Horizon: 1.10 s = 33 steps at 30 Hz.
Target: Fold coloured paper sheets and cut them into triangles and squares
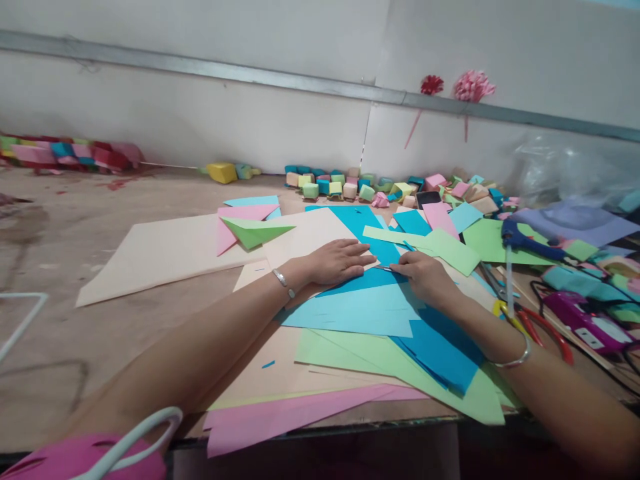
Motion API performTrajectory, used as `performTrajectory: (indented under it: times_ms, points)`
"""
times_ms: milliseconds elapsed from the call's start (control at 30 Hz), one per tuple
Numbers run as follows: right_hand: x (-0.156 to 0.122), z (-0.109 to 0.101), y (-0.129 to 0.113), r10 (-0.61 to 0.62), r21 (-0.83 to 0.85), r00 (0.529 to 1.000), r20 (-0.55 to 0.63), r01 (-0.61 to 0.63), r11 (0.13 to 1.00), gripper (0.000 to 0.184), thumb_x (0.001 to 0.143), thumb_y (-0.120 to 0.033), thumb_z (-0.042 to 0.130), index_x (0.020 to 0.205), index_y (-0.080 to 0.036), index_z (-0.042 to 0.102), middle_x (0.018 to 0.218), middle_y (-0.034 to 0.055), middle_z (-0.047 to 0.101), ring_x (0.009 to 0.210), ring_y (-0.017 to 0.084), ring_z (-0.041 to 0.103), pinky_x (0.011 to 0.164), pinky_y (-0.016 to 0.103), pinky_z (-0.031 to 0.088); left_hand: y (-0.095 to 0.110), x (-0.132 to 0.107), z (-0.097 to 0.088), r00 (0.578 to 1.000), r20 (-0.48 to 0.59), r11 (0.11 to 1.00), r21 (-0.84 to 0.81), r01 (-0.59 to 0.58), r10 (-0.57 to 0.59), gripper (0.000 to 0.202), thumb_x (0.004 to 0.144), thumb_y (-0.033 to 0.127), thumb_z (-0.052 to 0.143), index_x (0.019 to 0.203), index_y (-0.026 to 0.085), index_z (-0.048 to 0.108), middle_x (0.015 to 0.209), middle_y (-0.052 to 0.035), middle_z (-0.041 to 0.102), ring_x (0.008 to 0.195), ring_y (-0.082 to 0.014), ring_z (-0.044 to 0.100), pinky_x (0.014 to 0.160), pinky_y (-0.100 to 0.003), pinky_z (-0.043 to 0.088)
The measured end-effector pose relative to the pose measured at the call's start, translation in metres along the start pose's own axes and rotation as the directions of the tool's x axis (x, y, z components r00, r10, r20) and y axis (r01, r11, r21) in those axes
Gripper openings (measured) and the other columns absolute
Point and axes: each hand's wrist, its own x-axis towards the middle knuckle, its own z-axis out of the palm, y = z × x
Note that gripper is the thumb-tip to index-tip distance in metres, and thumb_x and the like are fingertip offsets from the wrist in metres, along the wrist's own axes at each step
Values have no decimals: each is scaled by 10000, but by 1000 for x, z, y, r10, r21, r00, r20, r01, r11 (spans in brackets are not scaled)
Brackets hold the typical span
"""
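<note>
My left hand (343, 260) lies flat with its fingers stretched out, pressing on a peach sheet (320, 230) and blue paper (387, 247). Close to its fingertips, my right hand (425, 277) is closed on a thin metal blade (384, 268), whose tip points left across the blue paper. Most of that tool is hidden inside the fingers, so its exact kind does not show. A light green strip (400, 237) lies just beyond both hands. Nearer me are a light blue sheet (357, 310) and dark blue sheets (445, 347).
Folded paper blocks (335, 187) line the wall. On the right lie a blue glue gun (530, 241), red-handled pliers (550, 333) and a purple power strip (585, 320) with cords. Green (345, 350) and pink sheets (300, 417) reach the table's front edge.
</note>
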Motion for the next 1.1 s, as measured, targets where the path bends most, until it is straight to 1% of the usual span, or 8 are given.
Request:
performTrajectory:
  times_ms: [333,600,667,733,833,900,1000,1100]
  points:
    - [-7,1,3,-54,73,998,-33,57,996,364,943,-190,406,1041,-207,756,940,109,681,857,222,623,709,309,459,-2,1,3,1000,-6,1000,9,-16,17,505,1035,425,203,1490,250,330,1572,-3,277,1472,-154,165,1205,-336,76]
    - [-1,2,-12,-64,83,996,-61,69,994,359,945,-211,409,1026,-217,759,969,108,691,907,225,621,771,320,484,-5,1,6,999,-39,999,16,-38,39,510,1030,438,181,1480,267,348,1559,1,314,1458,-164,217,1198,-345,101]
    - [1,2,-14,-67,72,996,-56,71,995,376,948,-199,390,1033,-215,756,970,101,689,918,219,616,783,315,482,-3,4,8,997,-71,1000,24,-7,9,489,1025,453,204,1458,313,382,1554,8,330,1453,-194,230,1188,-386,125]
    - [1,2,-13,-59,54,997,-48,62,997,389,943,-180,380,1027,-214,759,956,95,687,899,215,614,756,306,477,1,8,8,988,-135,996,47,78,-71,477,1005,494,271,1431,340,420,1559,-15,320,1443,-263,238,1162,-460,162]
    - [2,1,-11,-58,56,998,-31,60,997,394,928,-152,385,1021,-215,763,934,90,687,851,202,611,719,295,467,4,11,4,970,-206,989,40,144,-132,531,974,519,371,1457,299,386,1559,-78,309,1420,-310,259,1132,-493,211]
    - [2,0,-11,-47,59,998,-33,49,997,379,930,-168,398,1015,-214,765,938,95,689,852,204,609,718,297,468,1,9,-3,982,-175,997,-9,76,-77,558,953,518,438,1458,286,385,1547,-82,327,1416,-290,266,1134,-458,238]
    - [1,0,-12,-33,31,998,-46,35,999,363,940,-201,409,1018,-216,763,951,103,683,877,216,605,718,304,470,-11,0,-18,997,-71,993,-114,-26,18,513,846,543,620,1314,340,564,1562,-41,294,1424,-296,243,1128,-444,279]
    - [1,0,-12,-41,39,998,-43,43,998,361,943,-198,408,1013,-218,761,954,102,677,884,215,604,716,304,468,-22,-7,-29,999,43,984,-176,-16,24,526,745,539,733,1235,381,627,1580,-14,252,1445,-330,184,1144,-507,245]
